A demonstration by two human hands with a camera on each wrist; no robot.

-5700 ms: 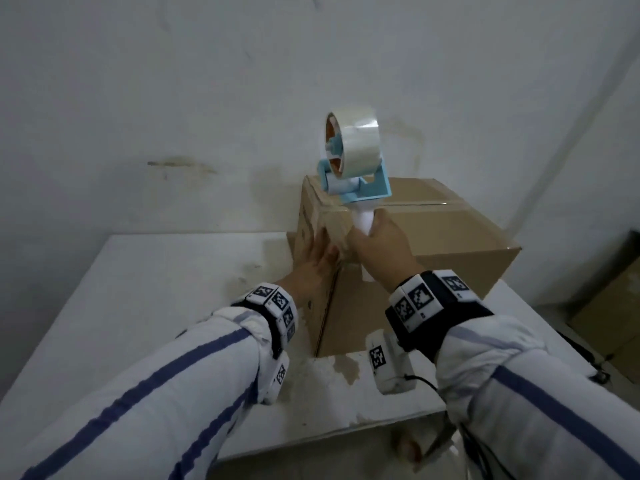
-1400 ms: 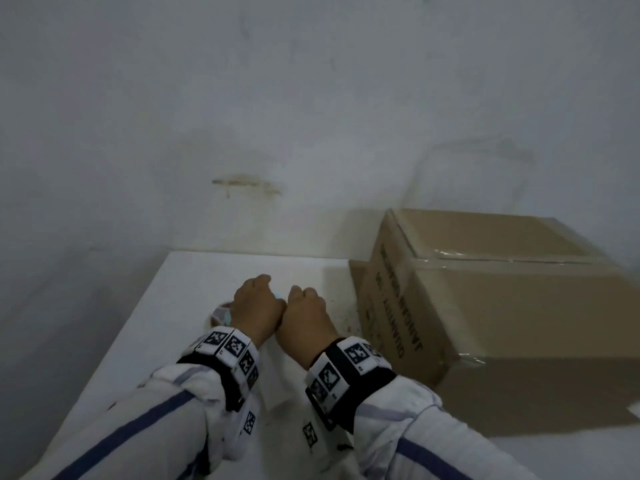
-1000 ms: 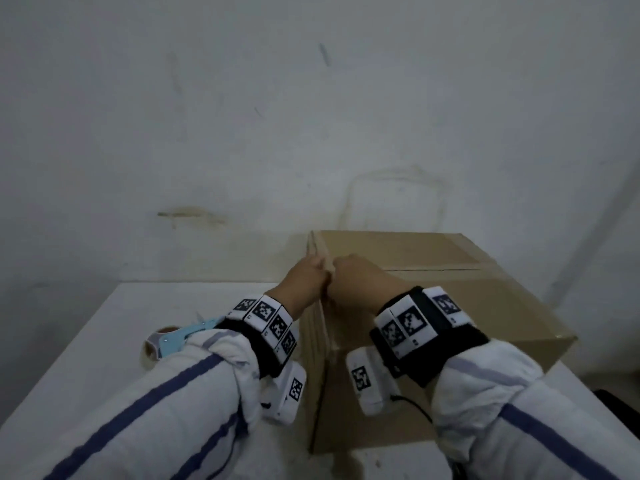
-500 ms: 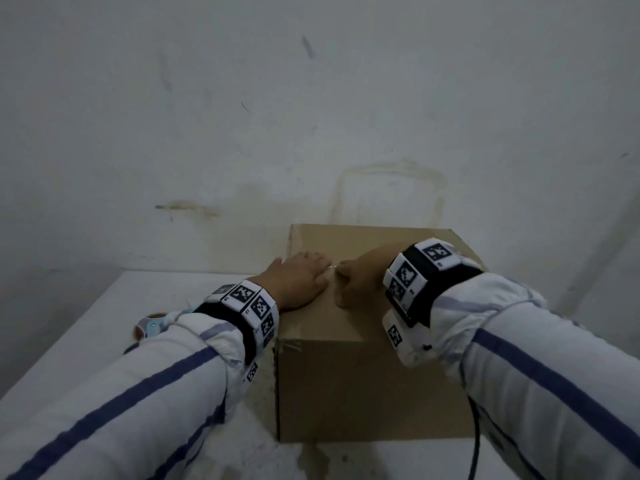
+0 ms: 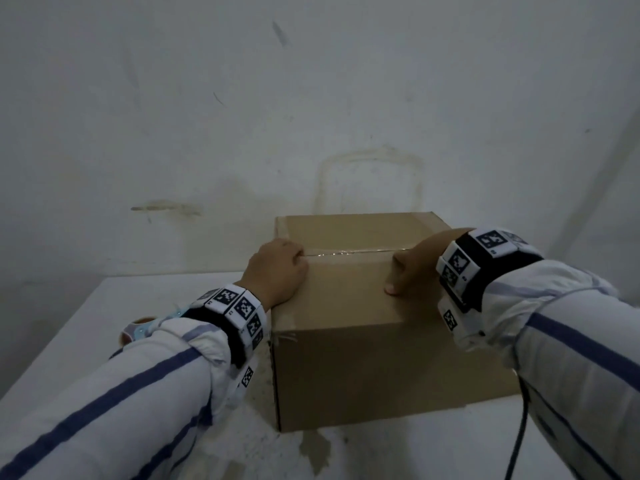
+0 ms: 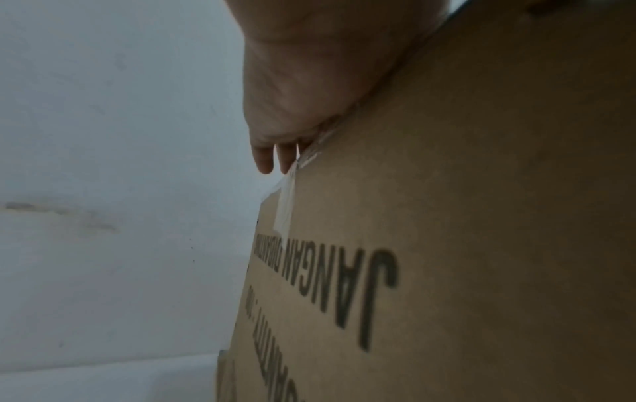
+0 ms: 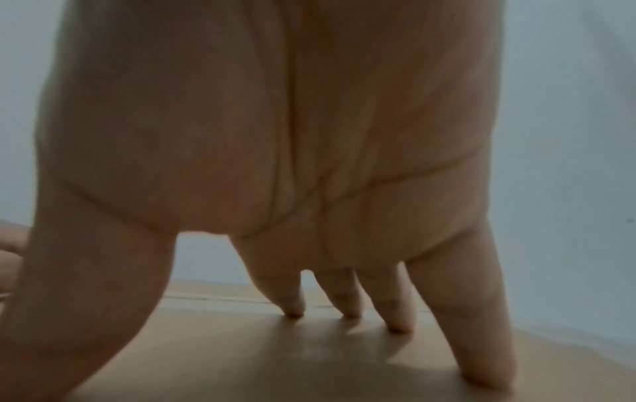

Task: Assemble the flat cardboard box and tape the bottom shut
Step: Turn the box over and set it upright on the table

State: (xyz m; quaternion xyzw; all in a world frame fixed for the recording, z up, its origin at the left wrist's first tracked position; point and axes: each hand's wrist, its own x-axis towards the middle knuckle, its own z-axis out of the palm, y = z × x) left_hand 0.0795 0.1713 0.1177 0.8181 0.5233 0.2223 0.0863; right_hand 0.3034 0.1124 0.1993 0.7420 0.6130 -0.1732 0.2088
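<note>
A brown cardboard box (image 5: 346, 341) stands on the white table (image 5: 79, 327) with a strip of clear tape (image 5: 349, 251) along its top seam. My left hand (image 5: 277, 268) lies over the seam's left end at the box edge. In the left wrist view the left hand (image 6: 309, 68) presses against the box (image 6: 481, 217), just above the tape end (image 6: 285, 212) stuck on the printed side. My right hand (image 5: 412, 268) is at the seam's right end. In the right wrist view its spread fingertips (image 7: 294, 307) press on the box top (image 7: 241, 361). Neither hand holds anything.
The blue tape dispenser (image 5: 138, 332) lies on the table left of the box, partly hidden by my left forearm. A white wall rises right behind the table. A dark cable (image 5: 519, 427) hangs by my right sleeve. Bare table shows left of the box.
The dispenser was set down at the left. My two hands, together at the seam's left end, have slid apart to its two ends.
</note>
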